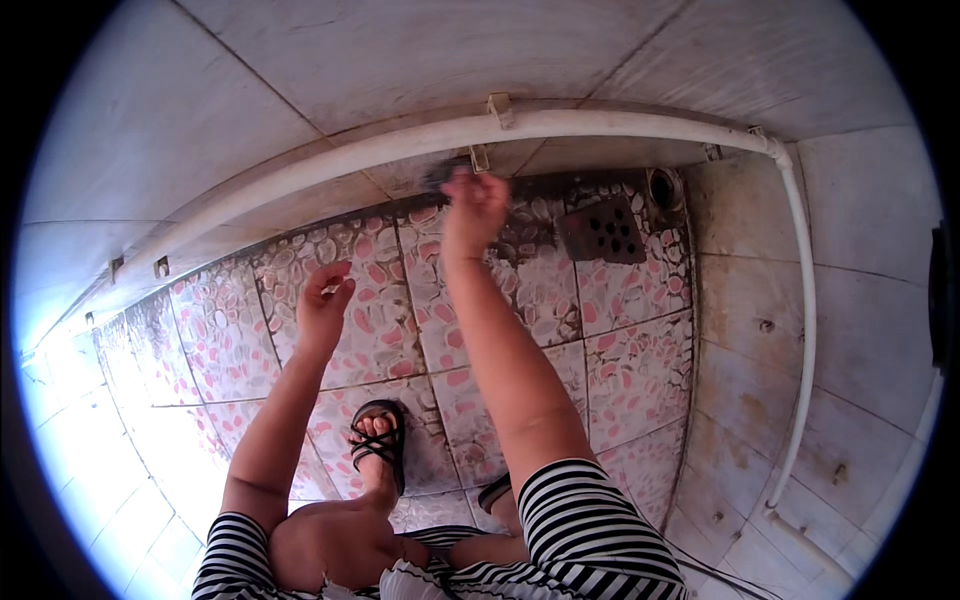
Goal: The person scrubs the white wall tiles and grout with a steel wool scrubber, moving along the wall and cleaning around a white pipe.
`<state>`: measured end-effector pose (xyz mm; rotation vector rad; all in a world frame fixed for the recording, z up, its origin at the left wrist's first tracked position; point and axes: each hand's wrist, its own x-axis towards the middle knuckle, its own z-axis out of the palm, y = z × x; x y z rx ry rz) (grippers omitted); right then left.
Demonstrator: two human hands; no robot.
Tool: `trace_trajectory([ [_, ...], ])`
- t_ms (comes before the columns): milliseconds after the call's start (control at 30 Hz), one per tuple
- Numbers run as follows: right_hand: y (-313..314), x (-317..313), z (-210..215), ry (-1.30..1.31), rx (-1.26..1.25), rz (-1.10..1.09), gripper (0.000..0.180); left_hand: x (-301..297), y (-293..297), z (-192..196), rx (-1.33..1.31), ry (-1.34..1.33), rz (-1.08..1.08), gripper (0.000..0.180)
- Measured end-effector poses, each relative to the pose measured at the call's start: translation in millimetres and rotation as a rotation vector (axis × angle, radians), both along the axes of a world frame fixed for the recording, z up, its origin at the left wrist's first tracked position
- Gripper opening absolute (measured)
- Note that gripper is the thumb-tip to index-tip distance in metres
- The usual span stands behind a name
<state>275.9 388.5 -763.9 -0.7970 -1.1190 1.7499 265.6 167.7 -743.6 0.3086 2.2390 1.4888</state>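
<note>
My right hand (475, 205) reaches forward to the foot of the tiled wall, just below the white pipe. Its fingers are closed round a small dark scouring pad (450, 174), blurred and partly hidden by the hand, held against the wall's lower strip beside a pipe bracket (479, 157). My left hand (325, 305) hangs in the air above the pink pebble-patterned floor (365, 340), fingers loosely curled, the thumb apart from them and nothing visible in it.
A white pipe (400, 143) runs along the wall and turns down at the right corner. Near that corner lie a dark plate with holes (604, 230) and a round drain opening (662, 188). Grime darkens the floor's edge. My sandalled foot (378, 440) stands below; thin cables (715, 570) trail lower right.
</note>
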Motion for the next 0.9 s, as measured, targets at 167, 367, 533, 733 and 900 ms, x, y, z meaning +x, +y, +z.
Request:
trace_trajectory([
  [167,66.5,19.1,11.8,0.032,-0.118,-0.407,0.024,-0.6,-10.2,8.5,0.030,-0.072,0.067,0.019],
  [367,-32.9,-13.9,10.2,0.178,-0.160,0.105,0.024,-1.1,-6.1,11.7,-0.004,-0.109,0.074,0.019],
  [533,91.3,31.9,16.0,-0.045,-0.083,-0.388,0.024,-5.6,-21.2,6.0,0.002,-0.074,0.109,0.018],
  [733,13.1,0.9,-20.1,-0.301,0.216,-0.270,0.027,-12.4,-27.2,-1.8,0.020,-0.108,0.115,0.018],
  [900,6.8,-8.3,-26.9,-0.068,-0.078,-0.212,0.027,-15.5,-31.4,12.7,0.012,-0.074,0.078,0.018],
])
